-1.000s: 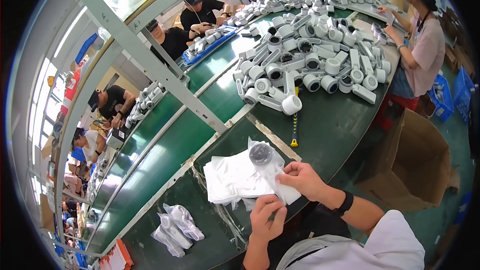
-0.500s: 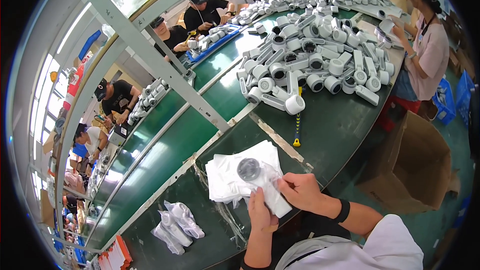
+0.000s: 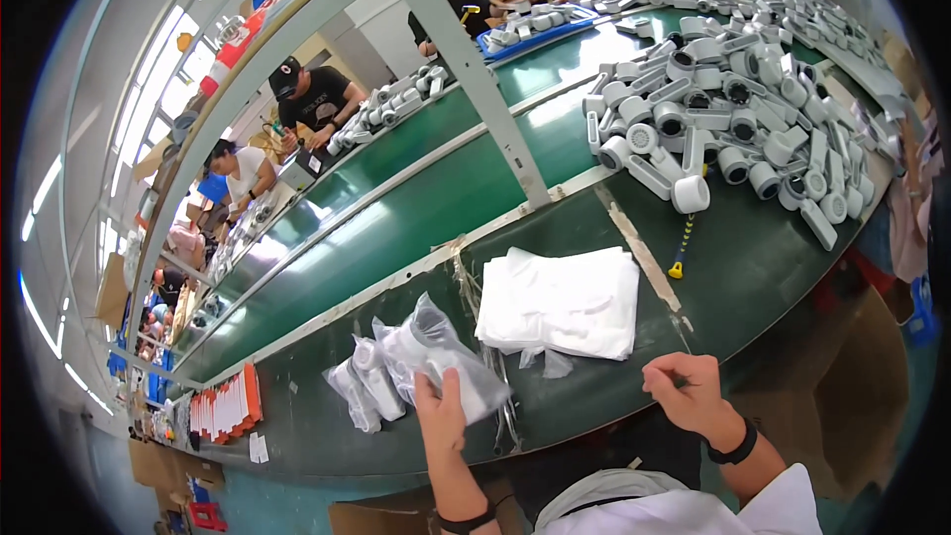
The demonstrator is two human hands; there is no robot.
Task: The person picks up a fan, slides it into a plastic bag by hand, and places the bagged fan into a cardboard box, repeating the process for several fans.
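My left hand (image 3: pixel 442 414) grips a white handheld device with a round head in a clear plastic bag (image 3: pixel 421 342). It is low over the bench, beside other bagged devices (image 3: pixel 362 381) lying to its left; whether they touch is hard to tell. To the right of my left hand lies a stack of thin white bags or sheets (image 3: pixel 565 302). My right hand (image 3: pixel 686 394) hangs in front of the stack with fingers curled in, and nothing shows in it.
Unwrapped white-and-grey devices (image 3: pixel 728 119) are heaped at the far right. A yellow-and-blue handled tool (image 3: pixel 680 248) lies before them. A metal post (image 3: pixel 475 89) rises behind the bench (image 3: pixel 584 406). Orange-edged papers (image 3: pixel 226 406) stand at left, a cardboard box (image 3: pixel 822 386) at right. Several people work across the conveyor (image 3: pixel 396 258).
My left hand has carried the bagged device left from the white stack to the other bagged ones. My right hand has let go of it and drawn away. The view has swung left.
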